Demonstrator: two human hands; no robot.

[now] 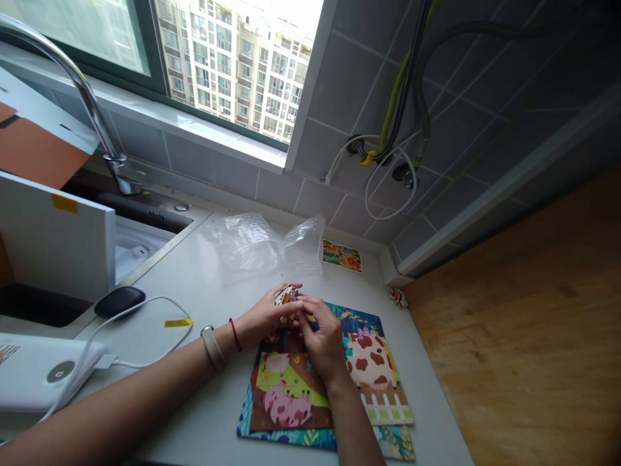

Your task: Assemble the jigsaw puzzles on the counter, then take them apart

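Note:
My left hand (269, 317) is closed around a small stack of jigsaw puzzle pieces (285, 296). Beside it, my right hand (325, 336) has its fingers closed at the stack, pinching a dark blue piece (314, 324). Both hands hover over a colourful farm puzzle (356, 401) lying on the counter. A pink pig (288, 404) shows at its lower left and a brown-spotted cow (372, 362) on its right side. My right forearm and hand hide the middle of the picture.
A crumpled clear plastic bag (262, 243) and a picture card (342, 255) lie behind the puzzle. More pieces (398, 298) sit at the counter's right edge. A black mouse (119, 301), white cable (179, 343) and white device (43, 372) are left, near the sink (182, 226).

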